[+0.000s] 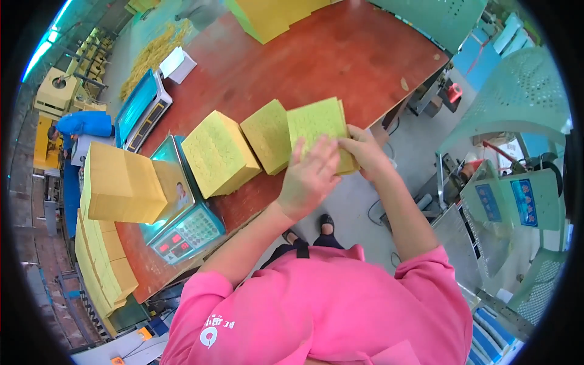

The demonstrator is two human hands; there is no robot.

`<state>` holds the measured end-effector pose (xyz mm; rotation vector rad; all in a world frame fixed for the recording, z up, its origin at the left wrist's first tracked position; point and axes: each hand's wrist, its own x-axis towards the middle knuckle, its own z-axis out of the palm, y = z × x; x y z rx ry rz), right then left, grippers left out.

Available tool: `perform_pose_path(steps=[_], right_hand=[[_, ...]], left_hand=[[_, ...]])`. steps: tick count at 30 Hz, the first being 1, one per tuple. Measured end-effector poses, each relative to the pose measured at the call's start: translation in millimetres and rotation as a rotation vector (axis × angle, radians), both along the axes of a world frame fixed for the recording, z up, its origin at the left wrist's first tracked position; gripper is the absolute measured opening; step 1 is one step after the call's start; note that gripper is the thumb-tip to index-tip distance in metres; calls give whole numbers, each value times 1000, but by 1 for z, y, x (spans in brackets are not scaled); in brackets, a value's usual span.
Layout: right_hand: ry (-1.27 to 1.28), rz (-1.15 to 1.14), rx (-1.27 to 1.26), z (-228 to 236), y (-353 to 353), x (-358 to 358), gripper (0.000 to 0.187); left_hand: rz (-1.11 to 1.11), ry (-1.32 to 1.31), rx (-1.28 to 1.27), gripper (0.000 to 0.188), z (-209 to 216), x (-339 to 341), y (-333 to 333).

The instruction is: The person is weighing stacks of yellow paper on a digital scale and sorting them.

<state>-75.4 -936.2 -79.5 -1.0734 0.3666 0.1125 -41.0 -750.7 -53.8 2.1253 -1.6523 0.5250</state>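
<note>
You're holding a yellow paper stack at the frame's upper centre, left hand lying on its face, fingers slightly parted, right hand pinching its right edge; be pressing evenly, keeping edges flush. Another yellow block is standing just left, on the red table.

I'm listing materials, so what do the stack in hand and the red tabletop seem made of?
Stack in hand: probably matte paper, given its layered edge. Red tabletop: perhaps painted wood, dull-sheened, its colour patchy; core unclear.
</note>
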Motion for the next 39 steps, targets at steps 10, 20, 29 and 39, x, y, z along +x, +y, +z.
perform_pose_path(steps=[10,20,29,39], right_hand=[[-472,-139,-328,11,-35,26,39],[-353,-506,-280,-8,-13,50,59],[-365,-471,-384,-43,-31,53,46],[-387,-391,-695,28,7,26,30]], left_hand=[[-32,1465,-827,88,-6,70,-44],[21,1564,-877,60,-30,79,-78],[81,1558,-874,21,-45,90,-79],[268,1008,-596,15,16,66,-29]])
